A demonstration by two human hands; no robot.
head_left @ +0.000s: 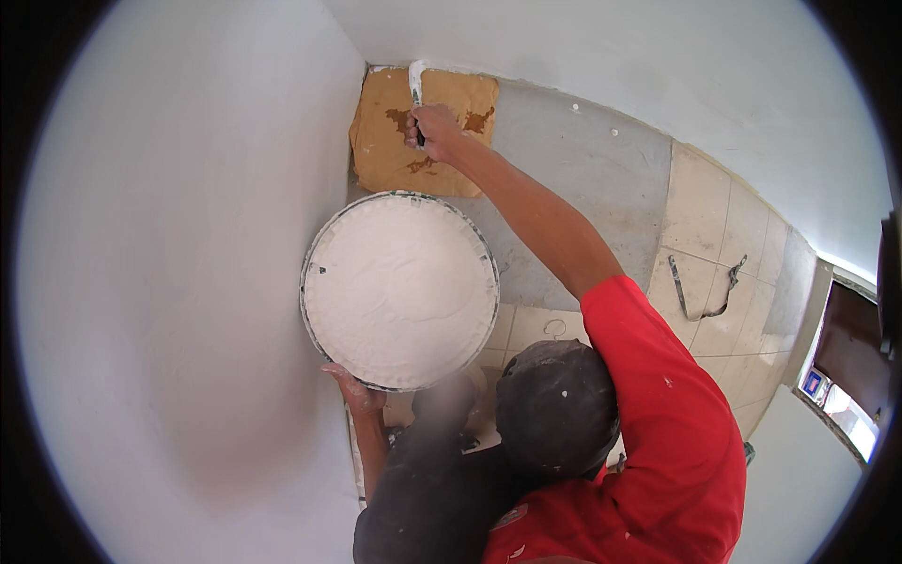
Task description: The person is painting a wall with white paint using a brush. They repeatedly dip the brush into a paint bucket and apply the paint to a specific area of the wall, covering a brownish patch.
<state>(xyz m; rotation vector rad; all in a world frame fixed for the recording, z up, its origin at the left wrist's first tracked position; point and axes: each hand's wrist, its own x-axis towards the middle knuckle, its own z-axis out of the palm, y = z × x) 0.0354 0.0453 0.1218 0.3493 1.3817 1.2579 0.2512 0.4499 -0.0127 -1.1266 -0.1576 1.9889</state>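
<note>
My right hand [434,132] is closed around the dark handle of a putty knife [416,83], whose narrow end is coated white. The knife's tip touches or nearly touches the base of the far wall, above a brown cardboard sheet [376,164] with dark, torn-looking patches. Nearer to me is a large round tub [306,310] with a dark, smeared rim, filled with thick white paste [404,282]. My left hand [357,387] grips the tub's rim at its lower left; some of its fingers are hidden beneath.
Close on the left rises a white wall [188,235], meeting the far wall [601,47] in a corner. Grey sheeting [583,160] covers part of the tiled floor [695,216]. A dark strap [719,308] lies on the tiles. A doorway [850,367] stands at the right.
</note>
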